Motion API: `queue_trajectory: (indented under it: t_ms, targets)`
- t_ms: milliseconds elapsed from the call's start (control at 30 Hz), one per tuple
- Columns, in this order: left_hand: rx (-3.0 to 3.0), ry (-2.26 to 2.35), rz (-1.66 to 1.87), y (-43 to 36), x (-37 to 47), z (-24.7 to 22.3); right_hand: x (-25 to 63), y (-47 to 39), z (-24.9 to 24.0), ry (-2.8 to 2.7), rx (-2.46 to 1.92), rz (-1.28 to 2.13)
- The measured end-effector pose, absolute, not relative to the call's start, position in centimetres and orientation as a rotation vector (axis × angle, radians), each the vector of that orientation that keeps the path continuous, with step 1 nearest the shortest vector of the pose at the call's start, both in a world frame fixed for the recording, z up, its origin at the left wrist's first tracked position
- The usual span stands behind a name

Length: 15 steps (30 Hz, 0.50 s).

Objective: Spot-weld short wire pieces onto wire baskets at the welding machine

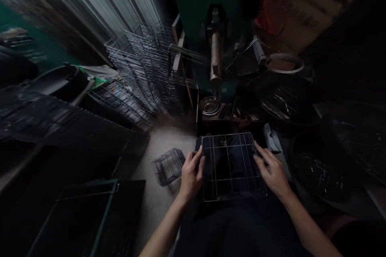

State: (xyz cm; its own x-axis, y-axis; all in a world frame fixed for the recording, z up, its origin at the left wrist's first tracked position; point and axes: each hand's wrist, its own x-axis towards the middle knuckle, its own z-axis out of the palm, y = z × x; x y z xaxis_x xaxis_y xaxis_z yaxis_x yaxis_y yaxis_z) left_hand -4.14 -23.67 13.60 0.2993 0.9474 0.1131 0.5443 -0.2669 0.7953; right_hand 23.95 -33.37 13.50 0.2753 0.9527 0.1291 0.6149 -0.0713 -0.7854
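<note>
A rectangular wire rack (228, 161) with a few crossing wires is held out over my lap. Its left side is gripped by my left hand (193, 170), thumb and fingers closed on the frame wire. My right hand (271, 168) pinches the opposite side near the upper right corner. Beyond the rack stands a green machine (193, 8) with a metal arm (216, 54) pointing down toward me. Under the arm's tip sits a small round metal dish (209, 105). The dim light blurs fine detail.
Tall stacks of wire racks (144, 68) lean at the left. A small wire basket-like stack (169, 166) lies on the floor. Dark tubs with metal pieces (319, 174) stand at the right. A green metal frame (104, 217) is at lower left, cardboard (304, 20) behind.
</note>
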Motion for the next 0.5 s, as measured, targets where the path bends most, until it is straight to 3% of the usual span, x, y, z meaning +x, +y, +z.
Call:
queue_trajectory:
  t_ms: [233, 500]
  targets:
    - [2.042, 0.888, 0.333, -23.0, -7.6, 13.8, 26.0, -35.6, 14.4, -1.564, -1.650, 1.188]
    - [2.280, 0.918, 0.248, -22.2, -7.4, 12.7, 25.7, -35.3, 14.8, -1.487, -1.668, 1.306]
